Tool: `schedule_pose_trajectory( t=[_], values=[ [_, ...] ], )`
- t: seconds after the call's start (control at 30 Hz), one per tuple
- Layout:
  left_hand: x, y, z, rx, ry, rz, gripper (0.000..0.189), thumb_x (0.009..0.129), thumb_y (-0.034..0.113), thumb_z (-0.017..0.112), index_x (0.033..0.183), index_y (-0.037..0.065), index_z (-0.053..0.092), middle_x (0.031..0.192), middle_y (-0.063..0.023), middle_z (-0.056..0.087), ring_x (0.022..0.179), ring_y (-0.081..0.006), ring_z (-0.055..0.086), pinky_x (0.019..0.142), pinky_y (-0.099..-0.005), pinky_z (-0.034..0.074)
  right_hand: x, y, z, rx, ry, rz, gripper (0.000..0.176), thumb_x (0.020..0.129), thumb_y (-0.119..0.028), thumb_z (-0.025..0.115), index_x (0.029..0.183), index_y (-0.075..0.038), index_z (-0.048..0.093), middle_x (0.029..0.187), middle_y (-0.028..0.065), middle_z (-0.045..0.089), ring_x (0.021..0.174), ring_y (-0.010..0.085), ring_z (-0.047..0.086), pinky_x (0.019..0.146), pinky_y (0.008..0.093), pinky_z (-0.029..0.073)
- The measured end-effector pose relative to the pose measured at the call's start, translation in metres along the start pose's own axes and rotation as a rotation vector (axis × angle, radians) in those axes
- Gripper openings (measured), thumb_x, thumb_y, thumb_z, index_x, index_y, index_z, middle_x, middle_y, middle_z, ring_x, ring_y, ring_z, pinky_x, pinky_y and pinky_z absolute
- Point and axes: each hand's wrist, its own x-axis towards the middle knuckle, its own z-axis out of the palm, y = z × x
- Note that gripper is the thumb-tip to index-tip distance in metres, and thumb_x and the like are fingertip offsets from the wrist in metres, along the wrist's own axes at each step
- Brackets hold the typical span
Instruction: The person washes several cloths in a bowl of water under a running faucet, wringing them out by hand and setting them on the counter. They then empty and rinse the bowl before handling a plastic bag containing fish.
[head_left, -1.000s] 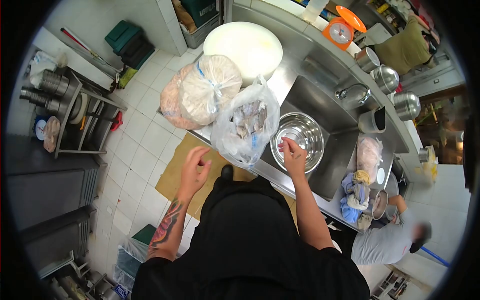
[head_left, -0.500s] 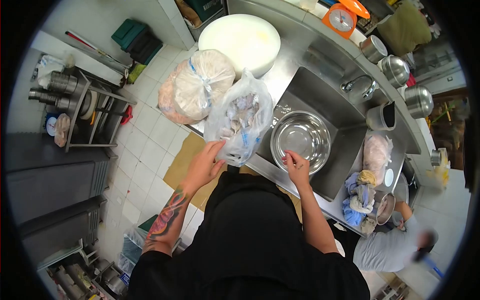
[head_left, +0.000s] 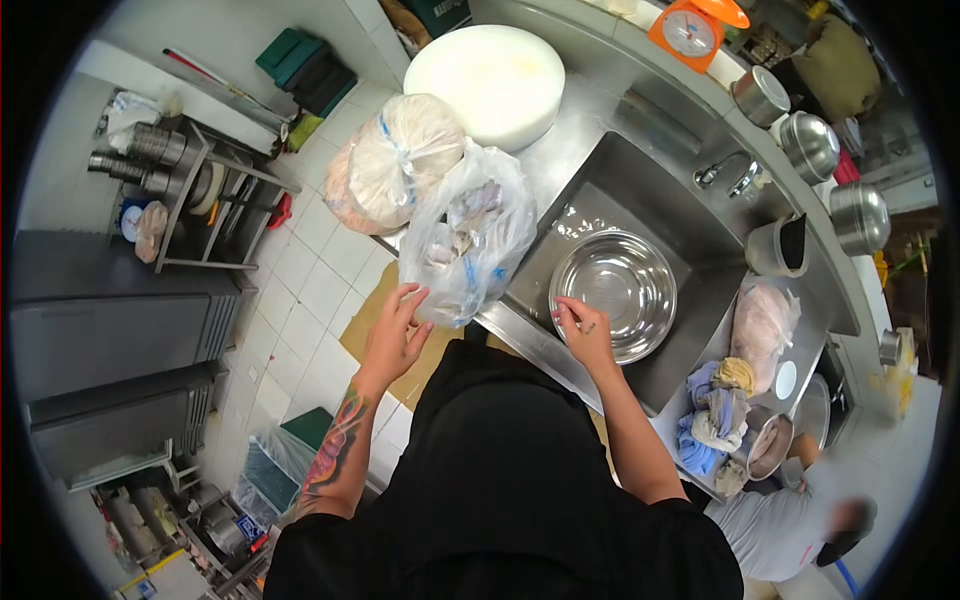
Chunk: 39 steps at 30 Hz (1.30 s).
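At the near edge of the steel bench [head_left: 578, 135], the person's left hand [head_left: 395, 330] sits at the lower side of a clear plastic bag [head_left: 470, 235] that slumps on the bench beside the sink [head_left: 655, 195]. Its grip is apart: the fingers are spread and only the tips reach the plastic. Half a second ago that hand was pressed flat against the bag's underside. It has since drawn back a little and opened, so the bag now rests on the bench under its own weight and nothing clamps it. The right hand [head_left: 583, 330] has come down from above the steel bowl [head_left: 625, 285] to the bowl's near rim. Its fingers are bent close together there, but the view does not settle whether that grip is closed on the rim or only rests against it. The bowl stands empty in the sink, just right of the bag, and it has stayed put while the hand closed in. Behind the clear bag lie two tied bags [head_left: 395, 165] of pale contents, touching it, and beyond them is a round white cutting board [head_left: 485, 80]. An orange scale [head_left: 690, 28] stands at the far edge, and a faucet [head_left: 730, 175] rises behind the sink. To the right are a heap of cloths [head_left: 715, 415] and another bagged pale lump [head_left: 760, 320]. Another person [head_left: 800, 510] works at the lower right, well apart from both hands.
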Motion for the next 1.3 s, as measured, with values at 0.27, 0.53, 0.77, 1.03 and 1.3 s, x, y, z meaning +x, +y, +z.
schedule_pose_trajectory(
  t=[0.27, 0.53, 0.77, 1.03, 1.3],
  values=[
    [-0.024, 0.010, -0.002, -0.014, 0.026, -0.052, 0.056, 0.089, 0.007, 0.071, 0.143, 0.008, 0.053, 0.148, -0.0122, 0.050, 0.082, -0.0210, 0.067, 0.077, -0.0343, 0.055, 0.010, 0.004, 0.009, -0.034, -0.101, -0.096, 0.020, 0.098, -0.012, 0.061, 0.109, -0.001, 0.073, 0.087, 0.0153, 0.076, 0.074, 0.0216, 0.074, 0.067, 0.0327, 0.055],
    [0.010, 0.005, -0.009, 0.165, 0.165, 0.212, 0.063, 0.084, 0.012, 0.075, 0.143, 0.006, 0.052, 0.149, -0.0109, 0.051, 0.119, -0.0312, 0.057, 0.100, -0.0403, 0.048, 0.015, -0.044, 0.031, -0.062, 0.018, -0.099, 0.021, 0.098, -0.012, 0.061, 0.111, -0.001, 0.073, 0.085, 0.0138, 0.076, 0.073, 0.0183, 0.073, 0.066, 0.0304, 0.054],
    [0.029, -0.009, 0.015, 0.168, -0.016, 0.285, 0.074, 0.082, 0.023, 0.077, 0.147, 0.007, 0.046, 0.148, -0.0104, 0.048, 0.141, -0.0340, 0.039, 0.118, -0.0637, 0.022, 0.009, -0.097, 0.064, -0.023, 0.163, -0.026, 0.023, 0.100, -0.014, 0.060, 0.112, 0.001, 0.073, 0.086, 0.0126, 0.077, 0.073, 0.0170, 0.073, 0.067, 0.0288, 0.055],
    [0.018, -0.026, 0.021, 0.108, -0.140, 0.456, 0.075, 0.078, 0.023, 0.080, 0.145, 0.011, 0.049, 0.143, -0.0069, 0.050, 0.142, -0.0299, 0.038, 0.110, -0.0803, 0.014, -0.002, -0.136, 0.097, -0.240, 0.310, -0.030, 0.028, 0.097, -0.013, 0.063, 0.123, -0.011, 0.073, 0.078, 0.0114, 0.070, 0.065, 0.0196, 0.067, 0.062, 0.0352, 0.050],
    [0.010, -0.048, -0.003, 0.091, -0.238, 0.575, 0.066, 0.083, 0.024, 0.077, 0.144, 0.017, 0.054, 0.150, -0.0024, 0.049, 0.145, -0.0281, 0.036, 0.114, -0.0770, 0.007, -0.003, -0.127, 0.108, -0.670, 0.215, -0.046, 0.028, 0.096, -0.029, 0.065, 0.121, -0.021, 0.074, 0.083, 0.0108, 0.069, 0.078, 0.0335, 0.067, 0.070, 0.0453, 0.052]
  ],
)
